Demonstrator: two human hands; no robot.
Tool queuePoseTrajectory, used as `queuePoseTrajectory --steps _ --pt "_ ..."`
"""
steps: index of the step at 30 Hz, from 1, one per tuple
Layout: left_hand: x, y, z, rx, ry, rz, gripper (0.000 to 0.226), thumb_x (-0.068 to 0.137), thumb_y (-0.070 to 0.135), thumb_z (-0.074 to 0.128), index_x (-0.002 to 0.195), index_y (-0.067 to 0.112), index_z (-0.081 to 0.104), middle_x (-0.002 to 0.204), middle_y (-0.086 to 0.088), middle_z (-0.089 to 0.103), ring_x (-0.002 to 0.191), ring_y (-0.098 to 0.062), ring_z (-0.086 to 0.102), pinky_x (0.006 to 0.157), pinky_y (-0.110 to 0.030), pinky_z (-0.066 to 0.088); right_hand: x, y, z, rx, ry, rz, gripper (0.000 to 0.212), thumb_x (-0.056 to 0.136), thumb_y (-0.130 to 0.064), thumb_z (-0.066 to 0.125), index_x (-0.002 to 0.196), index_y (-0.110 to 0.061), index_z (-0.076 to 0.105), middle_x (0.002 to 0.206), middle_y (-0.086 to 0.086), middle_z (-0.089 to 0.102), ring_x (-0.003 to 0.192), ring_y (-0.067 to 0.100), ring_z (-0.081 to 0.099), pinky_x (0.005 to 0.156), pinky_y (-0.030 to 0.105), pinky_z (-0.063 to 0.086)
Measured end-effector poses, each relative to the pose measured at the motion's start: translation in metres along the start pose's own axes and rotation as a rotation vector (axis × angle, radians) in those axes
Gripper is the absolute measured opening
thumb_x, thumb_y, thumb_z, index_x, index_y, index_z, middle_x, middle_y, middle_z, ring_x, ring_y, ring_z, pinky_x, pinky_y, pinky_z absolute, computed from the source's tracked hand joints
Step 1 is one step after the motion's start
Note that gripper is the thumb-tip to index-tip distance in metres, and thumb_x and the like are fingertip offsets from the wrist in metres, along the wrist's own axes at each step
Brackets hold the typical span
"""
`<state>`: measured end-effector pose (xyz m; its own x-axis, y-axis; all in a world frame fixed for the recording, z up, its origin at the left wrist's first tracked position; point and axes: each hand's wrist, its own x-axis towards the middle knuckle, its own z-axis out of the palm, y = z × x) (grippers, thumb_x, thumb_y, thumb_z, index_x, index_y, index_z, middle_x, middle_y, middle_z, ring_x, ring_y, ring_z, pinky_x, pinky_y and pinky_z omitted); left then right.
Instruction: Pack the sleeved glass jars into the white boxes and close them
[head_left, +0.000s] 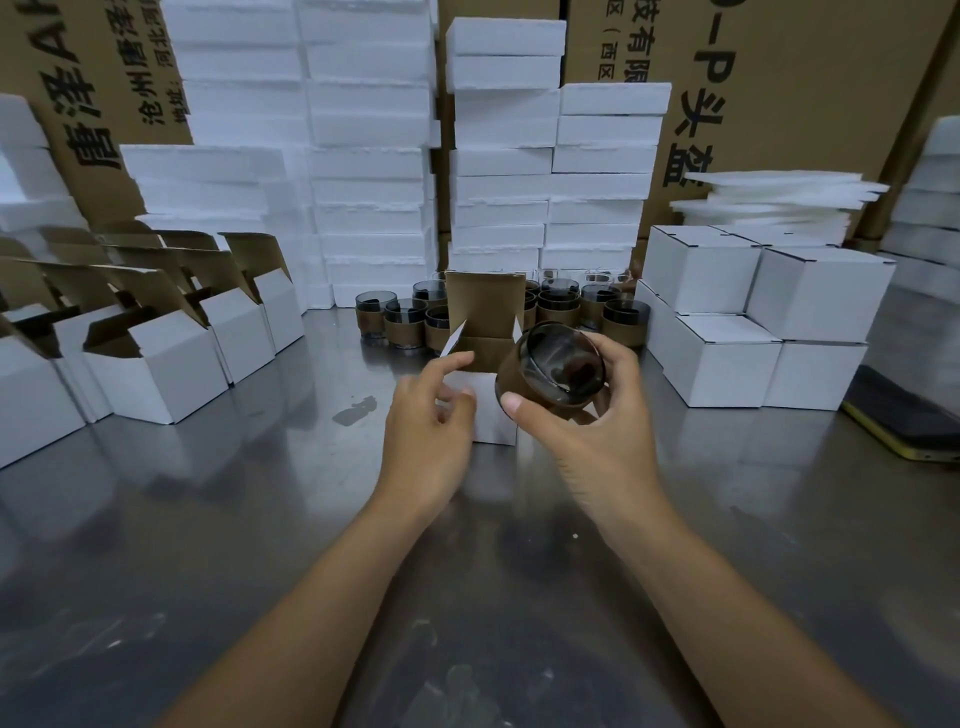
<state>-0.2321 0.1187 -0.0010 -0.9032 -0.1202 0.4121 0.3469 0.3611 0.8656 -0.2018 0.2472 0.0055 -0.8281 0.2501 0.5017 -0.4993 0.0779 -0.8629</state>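
Two hands work at the middle of the shiny table (208, 519), between empty boxes (156, 374) near its left edge and shut boxes (727, 332) stacked near its right edge. One open box (493, 410) stands in the middle with its brown lid up. It is thin card, so I think it is light and could slide or squash; hold it by its sides. The left hand (431, 415) holds its near left corner with bent fingers. The jar (550, 369) is dark, see-through glass, so it is likely heavy, slippery and easy to break. The brown paper sleeve (519, 384) round it looks the safest place to hold. The right hand (587, 415) wraps round that sleeve and holds the jar tipped just above the box's right side. More jars (561, 306) wait behind the box.
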Motion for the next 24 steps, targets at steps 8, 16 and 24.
queuePoseTrajectory --steps 8,16,24 --pt "0.001 -0.007 -0.001 0.283 0.038 0.069 0.027 0.093 0.027 0.054 0.119 0.031 0.054 0.108 0.003 0.034 0.086 -0.007 0.047 0.065 -0.007 0.035 -0.002 -0.003 0.000 -0.044 -0.028 -0.014 0.057 0.065 -0.031 0.082 0.109 -0.045 0.050 0.100 -0.036 0.057 0.101 -0.016 0.051 0.081 0.001 0.040" --pt "-0.006 0.001 -0.002 0.392 -0.013 0.317 0.014 0.087 0.024 0.063 0.101 0.021 0.063 0.092 0.001 0.048 0.083 -0.015 0.048 0.068 -0.024 0.045 -0.002 -0.012 -0.002 -0.025 -0.064 -0.049 0.051 0.064 -0.044 0.075 0.109 -0.049 0.051 0.105 -0.037 0.056 0.106 -0.014 0.049 0.096 0.018 0.040" --pt "-0.016 0.008 0.001 0.382 -0.139 0.493 0.021 0.085 0.024 0.064 0.106 0.021 0.061 0.082 0.016 0.041 0.075 0.000 0.044 0.063 -0.007 0.033 0.005 -0.011 -0.007 0.068 -0.004 -0.086 0.042 0.072 -0.020 0.078 0.102 -0.039 0.057 0.092 -0.032 0.064 0.093 -0.015 0.057 0.070 0.000 0.042"
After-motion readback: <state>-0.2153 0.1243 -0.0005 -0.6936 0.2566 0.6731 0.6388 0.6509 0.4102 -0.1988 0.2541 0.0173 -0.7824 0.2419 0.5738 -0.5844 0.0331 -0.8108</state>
